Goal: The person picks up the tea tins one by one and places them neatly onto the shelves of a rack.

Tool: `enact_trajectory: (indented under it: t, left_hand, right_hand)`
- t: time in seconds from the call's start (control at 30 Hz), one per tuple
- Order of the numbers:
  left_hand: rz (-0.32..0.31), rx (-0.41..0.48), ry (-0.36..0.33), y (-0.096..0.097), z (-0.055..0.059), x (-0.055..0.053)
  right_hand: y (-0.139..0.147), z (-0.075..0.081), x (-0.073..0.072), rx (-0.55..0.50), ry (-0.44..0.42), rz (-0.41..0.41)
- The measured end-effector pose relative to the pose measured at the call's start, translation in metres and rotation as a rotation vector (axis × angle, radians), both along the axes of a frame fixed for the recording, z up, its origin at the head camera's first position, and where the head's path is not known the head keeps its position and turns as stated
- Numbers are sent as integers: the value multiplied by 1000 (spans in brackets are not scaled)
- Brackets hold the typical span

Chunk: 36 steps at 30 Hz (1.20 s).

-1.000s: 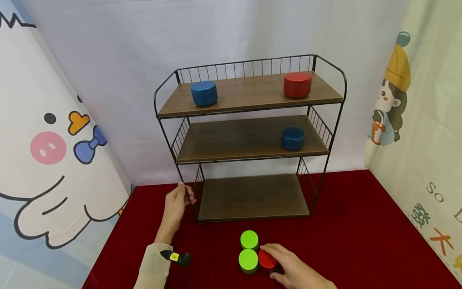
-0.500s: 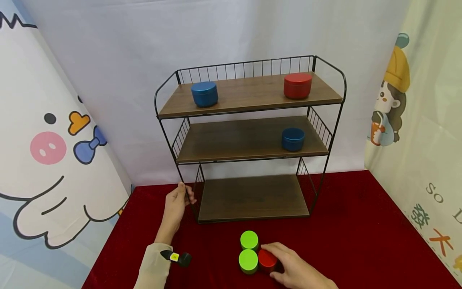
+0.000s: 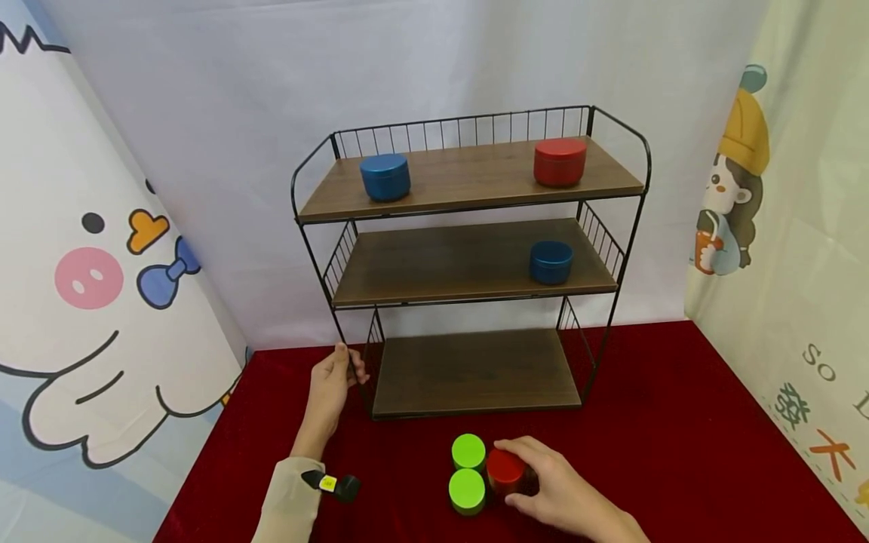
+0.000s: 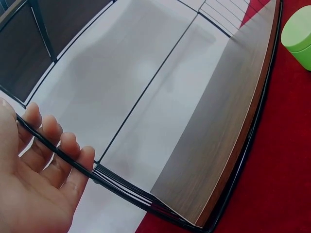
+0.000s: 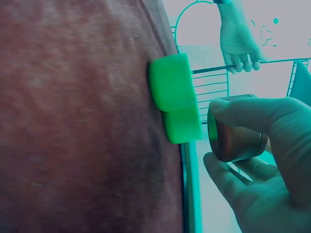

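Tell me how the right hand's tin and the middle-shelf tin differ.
The held tin is red; the middle-shelf tin is blue. The right hand grips the held tin; no hand touches the middle-shelf tin. The held tin is in front of the rack; the middle-shelf tin stands on it. Both are round.

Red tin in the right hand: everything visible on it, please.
The red tin is a short, round container with a flat top and smooth, slightly shiny sides, metal by its look. A seam suggests a fitted lid, closed; contents hidden. The right wrist view's colour cast turns it brownish. It is roughly upright, raised just off the dark red cloth, right of two green tins and apart from them. Only the right hand touches it, gripping opposite sides.
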<state>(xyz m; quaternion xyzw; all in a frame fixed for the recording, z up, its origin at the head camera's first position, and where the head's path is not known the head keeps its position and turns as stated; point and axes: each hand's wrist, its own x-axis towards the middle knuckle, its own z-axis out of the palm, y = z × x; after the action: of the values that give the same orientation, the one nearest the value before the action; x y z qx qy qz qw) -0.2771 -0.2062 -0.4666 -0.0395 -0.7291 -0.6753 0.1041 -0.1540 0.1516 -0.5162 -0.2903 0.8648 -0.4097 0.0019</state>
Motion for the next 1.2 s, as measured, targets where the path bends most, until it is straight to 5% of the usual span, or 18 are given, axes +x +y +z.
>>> enact_trajectory:
  t: [0.3, 1.2]
  left_hand:
    - [-2, 5, 0, 0, -1, -1]
    - [-12, 34, -4, 0, -1, -2]
  right_hand:
    - [-5, 20, -12, -39, 125, -3]
    - [-41, 82, -40, -100, 217, 94]
